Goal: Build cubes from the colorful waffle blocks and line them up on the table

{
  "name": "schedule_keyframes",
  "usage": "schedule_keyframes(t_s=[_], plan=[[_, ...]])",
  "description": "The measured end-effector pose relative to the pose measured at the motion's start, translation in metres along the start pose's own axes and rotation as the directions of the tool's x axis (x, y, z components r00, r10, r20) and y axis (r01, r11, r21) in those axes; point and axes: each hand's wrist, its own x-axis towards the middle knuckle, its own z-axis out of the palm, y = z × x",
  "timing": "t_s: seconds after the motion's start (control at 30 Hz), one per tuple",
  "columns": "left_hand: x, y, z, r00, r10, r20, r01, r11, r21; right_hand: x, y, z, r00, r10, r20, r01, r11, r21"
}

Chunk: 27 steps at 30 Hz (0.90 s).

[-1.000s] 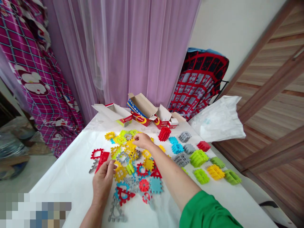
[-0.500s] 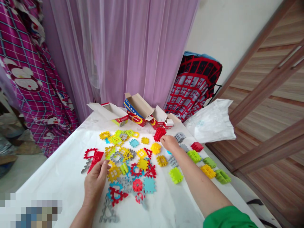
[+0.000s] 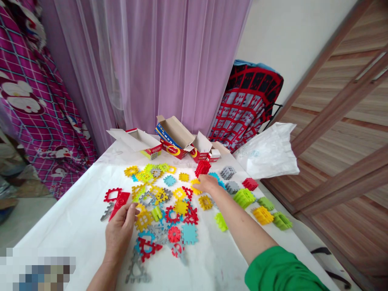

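In my left hand (image 3: 121, 224) is a flat red rectangular building piece (image 3: 121, 201) with round bumps, its upper end sticking out past the thumb and fingers. A red square frame piece (image 3: 112, 194) and a grey piece (image 3: 107, 211) lie just beyond it. My right hand (image 3: 207, 184) reaches forward, its fingers closed on a yellow notched building piece (image 3: 195, 186) that they partly cover. Right behind those fingers stands a stack of red pieces (image 3: 203, 168). Loose interlocking pieces in yellow, red, blue and grey spread between my hands, among them a yellow window piece (image 3: 144, 219).
Opened cardboard boxes (image 3: 176, 133) stand at the table's far edge. Sorted stacks, such as the green one (image 3: 244, 198) and the yellow one (image 3: 262, 215), sit beyond my right forearm. A white plastic bag (image 3: 268, 151) lies at the far right corner.
My right hand has moved off the red stack and down to the yellow piece in front of it. The red stack stays in place. My left hand still holds the red piece.
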Motion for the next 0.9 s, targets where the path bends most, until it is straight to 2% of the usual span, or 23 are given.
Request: schedule_keyframes(t_s=[0.2,0.4,0.6,0.9], plan=[[0.000,0.001,0.002,1.000,-0.007,0.002,0.007,0.998,-0.066,0.000,0.002,0.000,0.999,0.023,-0.037,-0.023,1.000,0.013],[-0.001,0.003,0.002,1.000,-0.014,0.004,0.014,0.998,-0.068,-0.017,0.009,0.001,0.999,0.014,-0.050,-0.013,1.000,0.013],[-0.001,0.003,0.002,1.000,-0.023,0.000,0.023,0.996,-0.091,-0.029,0.000,0.010,0.999,0.014,-0.049,-0.014,1.000,-0.002],[-0.001,0.003,0.002,0.999,-0.034,0.012,0.035,0.996,-0.085,-0.029,-0.008,0.020,0.998,0.033,-0.057,-0.034,0.999,-0.016]])
